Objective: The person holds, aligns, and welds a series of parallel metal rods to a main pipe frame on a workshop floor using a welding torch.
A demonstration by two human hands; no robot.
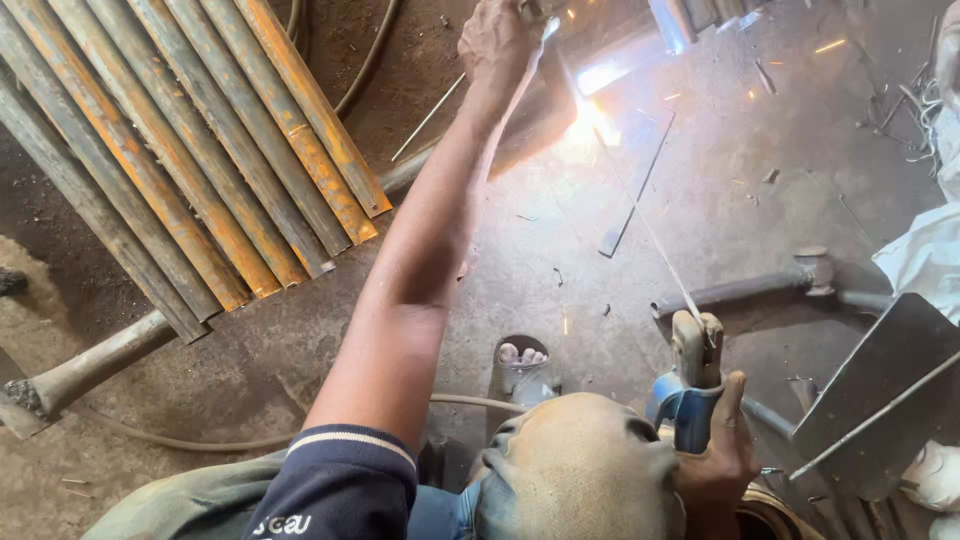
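My left hand (500, 40) is stretched far forward at the top of the view, fist closed on a metal piece (545, 12) that the frame's edge cuts off. My right hand (715, 455) is low at the right, gripping the blue-handled electrode holder (690, 385). A thin welding rod (650, 230) runs from the holder up to a bright arc (590, 120) just right of my left wrist, and sparks fly around it. Glare hides the joint itself.
Several rusty pipes (200, 150) lie side by side at the upper left. A flat steel strip (635, 190), a grey pipe (735, 292) and a steel plate (880, 390) lie to the right. My sandalled foot (520, 360), bent knee (580, 470) and a hose (190, 440) are near.
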